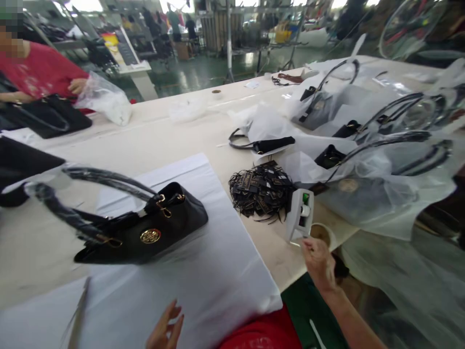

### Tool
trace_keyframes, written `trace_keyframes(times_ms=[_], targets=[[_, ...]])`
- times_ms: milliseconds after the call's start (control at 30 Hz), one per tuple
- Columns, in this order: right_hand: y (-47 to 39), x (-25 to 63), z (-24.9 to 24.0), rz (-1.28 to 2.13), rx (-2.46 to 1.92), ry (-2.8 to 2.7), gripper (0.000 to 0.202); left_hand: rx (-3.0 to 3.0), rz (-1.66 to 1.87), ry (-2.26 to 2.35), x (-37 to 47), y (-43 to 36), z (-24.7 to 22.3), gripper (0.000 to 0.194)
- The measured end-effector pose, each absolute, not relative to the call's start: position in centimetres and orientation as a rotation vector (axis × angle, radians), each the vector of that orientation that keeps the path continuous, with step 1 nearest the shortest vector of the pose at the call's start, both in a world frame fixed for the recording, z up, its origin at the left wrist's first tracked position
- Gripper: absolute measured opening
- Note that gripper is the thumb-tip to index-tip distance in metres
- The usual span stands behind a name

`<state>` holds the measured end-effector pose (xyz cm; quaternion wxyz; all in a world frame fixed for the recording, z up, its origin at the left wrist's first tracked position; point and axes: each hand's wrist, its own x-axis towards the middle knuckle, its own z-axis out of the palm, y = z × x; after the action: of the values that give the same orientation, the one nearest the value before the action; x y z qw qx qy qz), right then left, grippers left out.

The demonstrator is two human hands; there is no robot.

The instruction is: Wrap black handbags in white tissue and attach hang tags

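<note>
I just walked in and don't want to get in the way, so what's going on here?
The right hand is at the front end of a tape dispenser, fingertips together; whether they grip tape is too small to tell. The left hand, fingers apart, is near the white sheet, on which a black handbag stands. Beside the sheet is a pile of black tags, with loosely wrapped bags further right. At far left, a person in red has a hand at clear plastic.

The pale table (127, 145) was partly covered by white sheets (225, 271). Beside them, black tags (259, 191) were heaped near a tape dispenser (294, 213), and black handbags (366, 196) in translucent wrapping were spread across the right side.
</note>
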<state>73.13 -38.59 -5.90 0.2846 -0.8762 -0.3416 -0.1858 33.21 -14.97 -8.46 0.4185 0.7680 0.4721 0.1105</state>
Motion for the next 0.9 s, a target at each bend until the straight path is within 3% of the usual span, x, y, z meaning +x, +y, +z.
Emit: trace_keyframes(times_ms=[233, 367, 667, 900], targets=[[-30.2, 57.8, -9.7, 0.377, -1.564, -2.12, 0.021, 2.47, 0.203, 1.171, 31.5, -19.8, -9.8, 0.04], [-28.8, 54.8, -11.2, 0.648, -1.293, -2.453, 0.046, 2.516, 0.152, 1.272, 29.7, -21.3, -8.8, 0.042], [-27.5, 55.2, -12.5, 0.59, -1.282, -2.558, 0.053, 2.514, 0.251, 1.451, 27.6, -23.8, -7.8, 0.037], [-27.1, 54.8, -12.2, 0.541, -1.313, -2.533, 0.049, 2.731, 0.209, 1.195, 29.0, -25.5, -7.6, 0.036]])
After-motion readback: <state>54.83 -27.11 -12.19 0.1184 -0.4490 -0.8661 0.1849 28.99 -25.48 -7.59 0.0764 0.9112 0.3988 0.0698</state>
